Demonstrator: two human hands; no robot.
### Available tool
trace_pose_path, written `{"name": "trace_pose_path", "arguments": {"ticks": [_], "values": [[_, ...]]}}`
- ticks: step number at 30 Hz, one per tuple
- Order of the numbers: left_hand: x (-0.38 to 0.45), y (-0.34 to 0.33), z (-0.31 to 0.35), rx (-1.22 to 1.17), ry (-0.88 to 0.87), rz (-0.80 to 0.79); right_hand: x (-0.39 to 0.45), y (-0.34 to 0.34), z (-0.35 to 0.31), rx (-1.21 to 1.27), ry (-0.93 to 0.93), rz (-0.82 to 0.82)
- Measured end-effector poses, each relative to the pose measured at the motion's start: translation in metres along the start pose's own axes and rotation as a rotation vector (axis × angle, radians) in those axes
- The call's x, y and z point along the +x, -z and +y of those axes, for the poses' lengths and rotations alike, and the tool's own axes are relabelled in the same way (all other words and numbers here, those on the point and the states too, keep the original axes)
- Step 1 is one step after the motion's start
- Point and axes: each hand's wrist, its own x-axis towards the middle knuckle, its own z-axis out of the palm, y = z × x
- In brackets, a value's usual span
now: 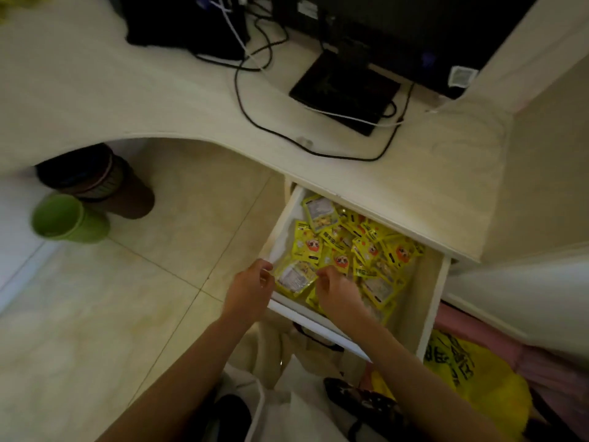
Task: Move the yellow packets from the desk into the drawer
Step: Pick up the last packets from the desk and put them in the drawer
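Now both hands are down in the open drawer (430, 301), where the yellow packets (360, 247) lie in a shiny, crinkly heap. The left hand (251, 287) and right hand (334, 290) seem to pinch one flat packet (294, 277) between them, its long side running grip to grip. The surface (430, 186) above looks bare of packets.

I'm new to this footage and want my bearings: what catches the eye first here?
The open drawer under the desk, heaped with bright yellow packets, stands out most. Both hands reach into its near left corner: the left hand by the drawer's left wall, the right hand curled on the packets. Behind, a black monitor with trailing cables sits on the desk.
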Motion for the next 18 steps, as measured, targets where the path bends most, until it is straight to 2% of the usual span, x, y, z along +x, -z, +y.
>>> {"name": "trace_pose_path", "arguments": {"ticks": [8, 14, 18], "values": [[-0.026, 0.069, -0.070, 0.117, 0.081, 0.182, 0.009, -0.054, -0.094, -0.171, 0.280, -0.121], [-0.031, 0.144, -0.142, 0.155, 0.197, 0.234, 0.022, -0.113, -0.176, -0.300, 0.379, -0.233], [-0.029, 0.198, -0.191, 0.215, 0.239, 0.284, 0.032, -0.150, -0.226, -0.377, 0.422, -0.247]]}}
